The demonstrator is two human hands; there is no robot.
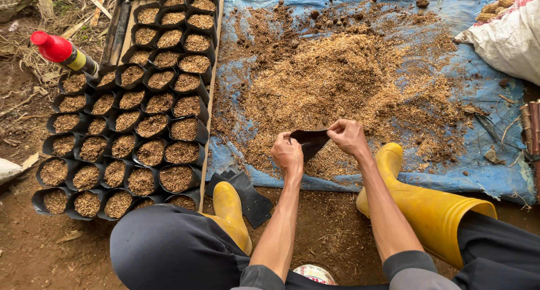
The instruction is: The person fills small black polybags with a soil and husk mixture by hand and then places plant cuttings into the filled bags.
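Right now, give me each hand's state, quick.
Left hand: grip closed on one edge of the black planting bag.
Right hand: grip closed on the bag's other edge.

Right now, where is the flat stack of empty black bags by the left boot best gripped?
Judging by its pose, grip the stack of empty black bags at the free corner fanned toward the blue tarp, coming from above; the near end lies against the yellow boot.

Both hands, left hand [287,153] and right hand [347,136], pinch open an empty black nursery bag [311,140] over the husk pile [337,82] near the blue tarp's [495,172] front edge, with filled bags [140,115] packed in rows beside its left edge and flat spare bags [247,197] at its front-left corner.
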